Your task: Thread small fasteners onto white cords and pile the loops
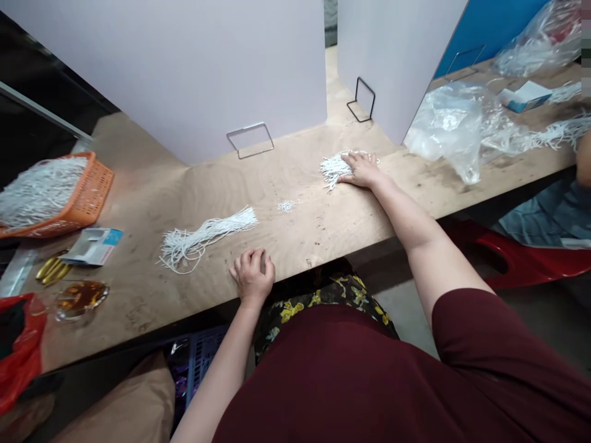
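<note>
My right hand [362, 170] lies with spread fingers on a bundle of white strings [335, 167] on the wooden table [314, 227]. At the table's front edge, my left hand [252, 271] rests with its fingers bent and pressed on the wood; whether anything is under them is hidden. Up and left of it lies a longer bundle of white strings [207, 237], its strands loose and curled at the left end. Between the two bundles is a small pile of tiny white rings or loops [286, 206], too small to make out well.
At the left are an orange basket [99, 184] of white strings, a small box [96, 246], bananas [54, 269], a glass dish of amber liquid [82, 299] and a red bag [32, 344]. Tall white panels [231, 67] stand behind. Plastic bags [452, 123] and another person's arm [584, 160] are at right.
</note>
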`<state>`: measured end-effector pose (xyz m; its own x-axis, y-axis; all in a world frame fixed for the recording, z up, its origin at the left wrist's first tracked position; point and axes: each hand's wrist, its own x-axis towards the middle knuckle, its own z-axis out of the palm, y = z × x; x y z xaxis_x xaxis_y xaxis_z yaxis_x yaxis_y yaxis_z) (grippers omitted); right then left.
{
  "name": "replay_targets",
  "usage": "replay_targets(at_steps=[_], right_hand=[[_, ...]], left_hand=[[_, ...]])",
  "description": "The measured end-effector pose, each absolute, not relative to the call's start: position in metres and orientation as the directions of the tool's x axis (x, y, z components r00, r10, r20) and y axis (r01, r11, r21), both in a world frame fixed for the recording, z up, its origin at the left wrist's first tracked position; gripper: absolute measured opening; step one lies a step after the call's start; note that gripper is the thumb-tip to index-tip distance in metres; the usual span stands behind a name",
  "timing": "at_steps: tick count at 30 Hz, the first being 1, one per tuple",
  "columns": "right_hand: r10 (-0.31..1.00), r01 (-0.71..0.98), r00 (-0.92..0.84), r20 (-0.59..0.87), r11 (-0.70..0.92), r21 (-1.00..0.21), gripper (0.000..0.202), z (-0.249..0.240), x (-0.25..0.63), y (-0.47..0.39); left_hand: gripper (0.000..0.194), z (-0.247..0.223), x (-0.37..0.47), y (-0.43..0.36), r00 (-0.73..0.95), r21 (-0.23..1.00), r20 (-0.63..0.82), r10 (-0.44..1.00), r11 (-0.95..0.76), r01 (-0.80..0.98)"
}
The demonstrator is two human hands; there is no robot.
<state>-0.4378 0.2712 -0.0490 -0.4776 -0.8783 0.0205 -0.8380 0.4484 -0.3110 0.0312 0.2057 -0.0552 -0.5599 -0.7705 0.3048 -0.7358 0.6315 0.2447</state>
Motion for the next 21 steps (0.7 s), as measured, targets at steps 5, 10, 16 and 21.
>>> replay_targets(at_steps=[5, 10, 16, 21], right_hand=[[-0.861, -0.791, -0.508, 0.035, 0.45, -0.413, 0.124, -0.022, -0.428, 0.283], [-0.958, -0.534, -0.273, 0.082, 0.08, -0.842, 0.078, 0.012, -0.359, 0.348], [-0.753, -0.07, 0.551, -0.361, 0.389, -0.918, 0.073, -0.048, -0.219, 0.432], [-0.777, -0.134, -0.24, -0.582, 0.62, -0.773, 0.035, -0.113, -0.194, 0.419]], left_hand=[[0.033, -0.057, 0.031, 0.205, -0.57, 0.215, 0.327, -0.754, 0.646, -0.732], [0.035, -0.062, 0.031, 0.199, -0.568, 0.21, 0.368, -0.736, 0.661, -0.72], [0.031, -0.082, 0.07, 0.229, -0.768, 0.137, 0.586, -0.258, 0.966, -0.22], [0.027, -0.118, 0.1, 0.253, -0.929, 0.338, 0.331, -0.166, 0.94, -0.047]])
